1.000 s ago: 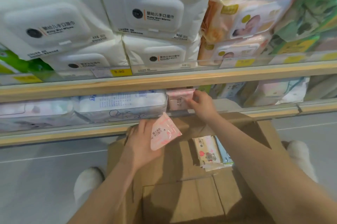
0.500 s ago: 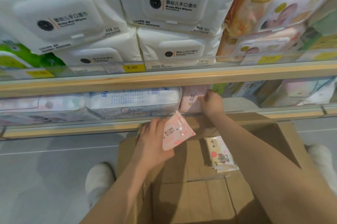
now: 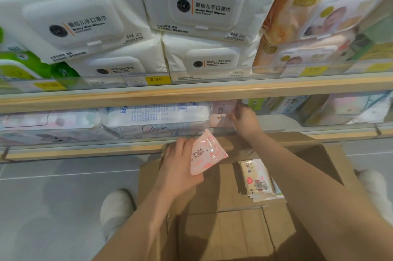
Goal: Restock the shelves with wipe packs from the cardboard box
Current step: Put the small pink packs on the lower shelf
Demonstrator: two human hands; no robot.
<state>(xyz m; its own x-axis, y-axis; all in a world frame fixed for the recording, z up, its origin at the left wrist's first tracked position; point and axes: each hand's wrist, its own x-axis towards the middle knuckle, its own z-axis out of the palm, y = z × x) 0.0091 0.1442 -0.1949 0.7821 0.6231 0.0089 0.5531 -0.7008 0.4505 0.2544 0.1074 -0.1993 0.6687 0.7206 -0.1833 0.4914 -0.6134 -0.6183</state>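
Pinching one pink pack (image 3: 221, 111) onto the lower shelf (image 3: 85, 151), right hand (image 3: 244, 120) works while left hand (image 3: 180, 167) grips another pack (image 3: 207, 154) (more wait in the cardboard box (image 3: 234, 228)).

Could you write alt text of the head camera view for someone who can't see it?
A person's right hand pushes a pink wipe pack onto the lower shelf while the left hand holds a second pink pack above an open cardboard box. More packs lie in the box.
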